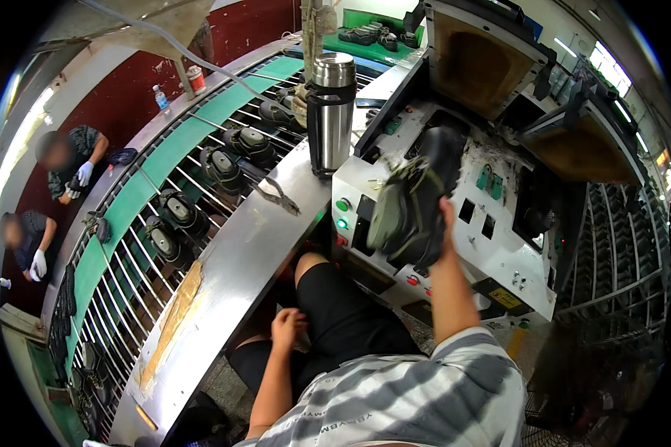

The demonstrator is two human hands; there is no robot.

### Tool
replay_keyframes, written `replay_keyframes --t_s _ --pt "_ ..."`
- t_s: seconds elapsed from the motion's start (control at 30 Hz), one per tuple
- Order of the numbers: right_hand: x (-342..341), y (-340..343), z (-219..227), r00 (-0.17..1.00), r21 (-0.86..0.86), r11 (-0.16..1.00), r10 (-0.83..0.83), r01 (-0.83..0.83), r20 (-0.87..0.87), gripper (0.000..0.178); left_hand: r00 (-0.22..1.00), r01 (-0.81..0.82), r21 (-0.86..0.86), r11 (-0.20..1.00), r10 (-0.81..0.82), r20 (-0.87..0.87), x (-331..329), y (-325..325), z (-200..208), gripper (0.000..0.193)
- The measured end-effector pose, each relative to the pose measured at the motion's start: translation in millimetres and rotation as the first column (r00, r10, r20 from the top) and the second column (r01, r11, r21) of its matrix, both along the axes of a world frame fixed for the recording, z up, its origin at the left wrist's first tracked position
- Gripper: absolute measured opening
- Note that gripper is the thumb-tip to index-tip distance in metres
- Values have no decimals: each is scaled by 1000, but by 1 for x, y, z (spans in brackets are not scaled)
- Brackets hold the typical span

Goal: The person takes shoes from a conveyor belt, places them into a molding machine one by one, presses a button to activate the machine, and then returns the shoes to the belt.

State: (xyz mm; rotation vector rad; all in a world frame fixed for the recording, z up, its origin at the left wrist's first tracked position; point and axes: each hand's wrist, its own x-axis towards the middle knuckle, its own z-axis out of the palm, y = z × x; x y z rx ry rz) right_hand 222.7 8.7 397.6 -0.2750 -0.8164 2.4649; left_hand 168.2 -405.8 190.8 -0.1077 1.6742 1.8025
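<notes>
My right hand (pixel 446 231) grips a black and olive-green shoe (pixel 410 212) with pale laces, raised above the white machine (pixel 492 246). The shoe is tilted, its grey-green side turned left. A dark form (pixel 443 153) at its far end partly merges with it, and I cannot tell if that is a second shoe. Low over my lap, my left hand (pixel 288 328) has its fingers curled in, with nothing seen in them. Behind the shoe, the machine has two raised lids (pixel 481 59) with brown inner faces, and green and red buttons (pixel 341 203) on its front.
To the left, a metal ledge (pixel 224 298) carries pliers (pixel 278 197) and a steel flask (pixel 331 112). Beyond it, a roller conveyor holds several shoes (pixel 222 167). Two gloved people (pixel 74 160) work across it. A dark rack (pixel 611 246) stands at the right.
</notes>
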Motion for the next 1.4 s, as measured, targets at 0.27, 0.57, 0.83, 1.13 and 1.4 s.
replay_keyframes --t_s 0.27,0.57,0.83,1.13,1.4 --pt "-66 259 90 506 902 412 -810 132 295 95 836 -476 38 878 439 330 -29 -44 -79 18" --pt "-183 292 42 -185 594 408 -898 -694 400 104 814 -364 -180 914 406 416 -37 -39 -84 28" --pt "-133 258 26 -15 646 286 -920 -708 391 79 964 -189 -20 982 189 188 -47 -7 -55 26" --pt "77 158 15 319 731 -322 -936 -602 -150 50 983 45 273 961 5 -181 -78 176 43 53" --pt "200 242 70 -148 800 73 -989 -596 -20 69 986 107 532 840 -159 54 -119 261 64 64"
